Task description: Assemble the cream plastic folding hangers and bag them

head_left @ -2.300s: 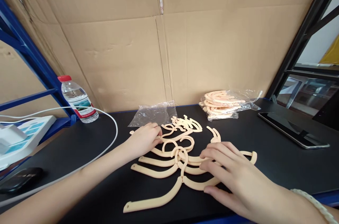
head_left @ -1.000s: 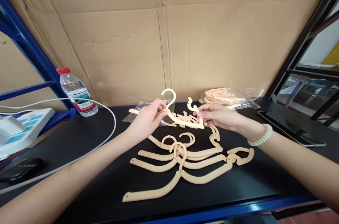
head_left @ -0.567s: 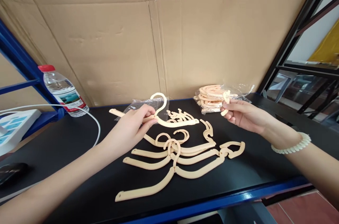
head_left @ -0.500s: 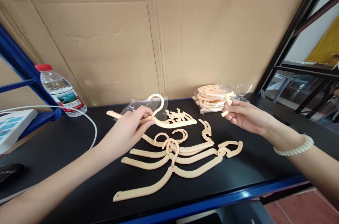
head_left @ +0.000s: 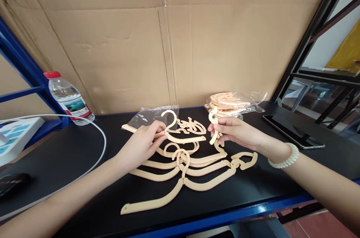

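My left hand (head_left: 146,143) pinches a cream plastic hanger (head_left: 180,137) by the base of its hook, holding it just above the black table (head_left: 70,163). Fingers of my right hand (head_left: 233,133) are closed on a small cream hook piece (head_left: 213,121), a little to the right of the hanger's free end. Below both hands lie several more cream hangers (head_left: 182,172), overlapping, and a small heap of cream pieces (head_left: 194,126) sits behind them.
A clear bag of cream hanger parts (head_left: 230,104) lies at the back right, an empty clear bag (head_left: 146,117) at the back middle. A water bottle (head_left: 69,99), white cable (head_left: 95,155) and black mouse (head_left: 12,183) are left; a tablet (head_left: 292,131) is right. Cardboard stands behind.
My right hand has come back left from the bag with the small hook piece, close to the hanger. My left hand has lowered the hanger slightly.
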{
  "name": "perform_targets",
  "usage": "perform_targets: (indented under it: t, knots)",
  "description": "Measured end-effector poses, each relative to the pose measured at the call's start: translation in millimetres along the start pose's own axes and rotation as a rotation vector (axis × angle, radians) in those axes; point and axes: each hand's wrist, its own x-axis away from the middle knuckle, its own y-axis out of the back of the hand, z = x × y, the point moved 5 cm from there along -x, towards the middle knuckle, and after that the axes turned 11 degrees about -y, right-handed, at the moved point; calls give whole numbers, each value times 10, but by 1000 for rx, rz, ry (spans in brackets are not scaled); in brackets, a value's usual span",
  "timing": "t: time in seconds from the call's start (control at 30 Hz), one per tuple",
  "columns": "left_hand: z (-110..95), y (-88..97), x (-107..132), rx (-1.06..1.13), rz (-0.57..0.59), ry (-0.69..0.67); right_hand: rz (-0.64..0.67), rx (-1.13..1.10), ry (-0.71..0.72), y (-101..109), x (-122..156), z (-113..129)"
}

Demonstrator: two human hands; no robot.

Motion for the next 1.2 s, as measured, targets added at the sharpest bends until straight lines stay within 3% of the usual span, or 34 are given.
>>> perform_targets:
  t: [0.13, 0.27, 0.53, 0.6, 0.77, 0.93, 1.2]
  knots:
    - [106, 18, 10, 1, -16, 13, -35, 118, 54, -20, -105, 56]
    - [50, 72, 11, -59, -22, -20, -41, 44, 148, -38, -105, 147]
    - [-148, 84, 22, -140, -35, -123, 143, 117, 315, -140, 41, 303]
    - [-164, 72, 35, -152, -33, -131, 73, 134, 364, -107, 39, 295]
    - [-200, 81, 67, -156, -83, -104, -251, -5, 523, 27, 42, 254]
    - [-262, 119, 107, -190, -159, -102, -310, -142, 428, -51, 72, 246]
    - [-349, 77, 106, -288, -171, -161, -169, -139, 301, -182, 82, 158]
